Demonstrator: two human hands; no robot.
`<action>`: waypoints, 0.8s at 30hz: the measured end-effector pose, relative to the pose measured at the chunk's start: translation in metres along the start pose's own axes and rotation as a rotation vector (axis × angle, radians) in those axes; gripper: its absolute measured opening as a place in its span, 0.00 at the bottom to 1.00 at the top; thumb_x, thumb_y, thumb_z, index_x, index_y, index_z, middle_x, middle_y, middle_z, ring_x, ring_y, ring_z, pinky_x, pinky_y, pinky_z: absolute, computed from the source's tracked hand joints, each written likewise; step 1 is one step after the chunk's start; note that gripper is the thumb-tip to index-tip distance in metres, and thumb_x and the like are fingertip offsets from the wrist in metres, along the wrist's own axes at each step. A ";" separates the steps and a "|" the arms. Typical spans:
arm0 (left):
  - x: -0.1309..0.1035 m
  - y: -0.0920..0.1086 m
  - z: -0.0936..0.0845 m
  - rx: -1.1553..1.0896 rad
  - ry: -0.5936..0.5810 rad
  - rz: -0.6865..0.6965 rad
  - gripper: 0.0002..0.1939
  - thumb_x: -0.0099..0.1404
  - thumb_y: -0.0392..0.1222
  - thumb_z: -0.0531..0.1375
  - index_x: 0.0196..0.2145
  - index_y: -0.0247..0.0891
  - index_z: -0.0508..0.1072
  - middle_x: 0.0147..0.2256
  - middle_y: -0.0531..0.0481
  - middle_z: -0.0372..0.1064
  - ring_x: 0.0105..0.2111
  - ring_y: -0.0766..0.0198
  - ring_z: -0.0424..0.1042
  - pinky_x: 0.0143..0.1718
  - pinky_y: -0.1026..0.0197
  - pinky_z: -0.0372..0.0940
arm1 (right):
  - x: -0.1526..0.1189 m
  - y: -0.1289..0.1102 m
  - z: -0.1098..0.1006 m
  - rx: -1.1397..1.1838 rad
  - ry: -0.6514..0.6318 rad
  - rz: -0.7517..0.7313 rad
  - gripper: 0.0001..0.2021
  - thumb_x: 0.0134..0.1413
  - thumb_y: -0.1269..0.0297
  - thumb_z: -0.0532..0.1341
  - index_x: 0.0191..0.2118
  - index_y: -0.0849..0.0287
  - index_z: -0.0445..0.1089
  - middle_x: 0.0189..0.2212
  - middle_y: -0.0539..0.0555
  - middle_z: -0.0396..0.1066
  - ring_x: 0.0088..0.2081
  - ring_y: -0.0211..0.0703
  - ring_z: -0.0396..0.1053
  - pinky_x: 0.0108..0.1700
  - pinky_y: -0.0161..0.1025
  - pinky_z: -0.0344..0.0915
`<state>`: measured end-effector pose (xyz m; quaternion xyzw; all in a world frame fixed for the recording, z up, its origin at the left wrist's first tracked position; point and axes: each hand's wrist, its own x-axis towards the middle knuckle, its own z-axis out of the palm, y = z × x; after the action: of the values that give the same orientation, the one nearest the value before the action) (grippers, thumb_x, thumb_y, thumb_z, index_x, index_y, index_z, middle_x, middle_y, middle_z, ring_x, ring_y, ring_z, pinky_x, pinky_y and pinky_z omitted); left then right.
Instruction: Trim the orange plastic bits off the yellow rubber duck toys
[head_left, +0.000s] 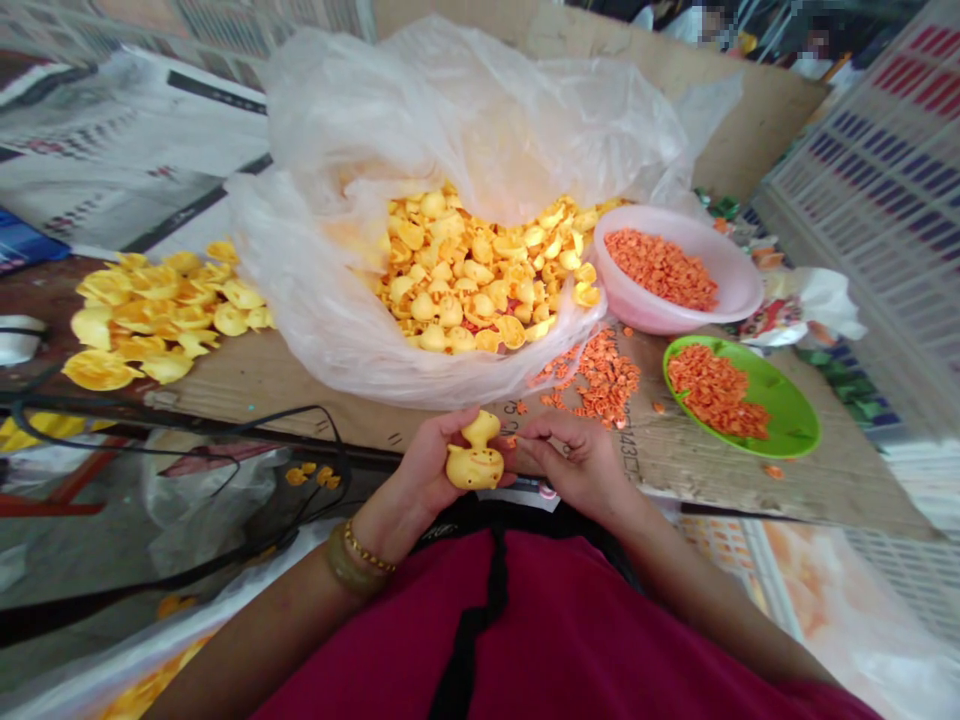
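Yellow two-lobed toy piece [475,467], smaller lobe uppermost, in left hand [431,460], orange piece [512,441] pinched in right hand [577,465]

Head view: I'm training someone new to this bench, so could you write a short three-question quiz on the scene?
1. What does the left hand hold?
A) scissors
B) a yellow plastic toy piece
C) a spoon

2. True or false: the green plate appears lower in the picture than the pink bowl.

3. Fill in: both dishes hold small pieces coloured ____.

Key: 1 B; 2 true; 3 orange.
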<state>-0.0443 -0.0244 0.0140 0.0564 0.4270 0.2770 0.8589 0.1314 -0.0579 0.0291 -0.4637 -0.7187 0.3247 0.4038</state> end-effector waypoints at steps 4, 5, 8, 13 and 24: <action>0.000 -0.006 0.006 -0.028 -0.004 0.038 0.11 0.62 0.38 0.54 0.31 0.31 0.75 0.25 0.44 0.73 0.23 0.58 0.72 0.27 0.56 0.70 | -0.001 0.005 0.006 -0.082 -0.031 -0.161 0.07 0.57 0.73 0.60 0.32 0.58 0.74 0.29 0.52 0.76 0.32 0.39 0.72 0.37 0.35 0.66; 0.000 -0.007 0.008 -0.033 0.003 0.048 0.11 0.62 0.37 0.54 0.30 0.32 0.75 0.25 0.44 0.73 0.22 0.60 0.71 0.27 0.58 0.69 | -0.001 0.006 0.007 -0.111 -0.041 -0.196 0.07 0.57 0.73 0.59 0.31 0.58 0.73 0.29 0.52 0.76 0.32 0.39 0.72 0.38 0.36 0.65; 0.000 -0.011 0.013 -0.040 0.022 0.032 0.12 0.61 0.36 0.53 0.28 0.31 0.75 0.25 0.43 0.73 0.22 0.61 0.71 0.27 0.60 0.67 | -0.003 0.006 0.007 -0.213 -0.103 -0.257 0.09 0.58 0.74 0.57 0.30 0.58 0.72 0.30 0.53 0.76 0.34 0.41 0.72 0.41 0.40 0.64; 0.001 -0.014 0.011 -0.038 0.032 -0.017 0.11 0.61 0.36 0.54 0.26 0.31 0.74 0.22 0.45 0.71 0.19 0.63 0.68 0.22 0.63 0.64 | -0.007 0.001 0.009 -0.415 -0.258 -0.278 0.09 0.55 0.77 0.56 0.30 0.61 0.71 0.30 0.56 0.74 0.34 0.43 0.69 0.46 0.45 0.61; 0.006 -0.039 -0.011 0.028 0.130 -0.028 0.05 0.55 0.35 0.61 0.24 0.33 0.69 0.20 0.50 0.66 0.17 0.65 0.67 0.18 0.66 0.62 | -0.030 0.002 0.019 -0.407 -0.503 -0.115 0.10 0.47 0.78 0.57 0.34 0.62 0.72 0.31 0.56 0.74 0.36 0.45 0.69 0.45 0.40 0.63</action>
<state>-0.0330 -0.0554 -0.0104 0.0441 0.4864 0.2621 0.8324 0.1226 -0.0865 0.0106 -0.3986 -0.8711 0.2555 0.1302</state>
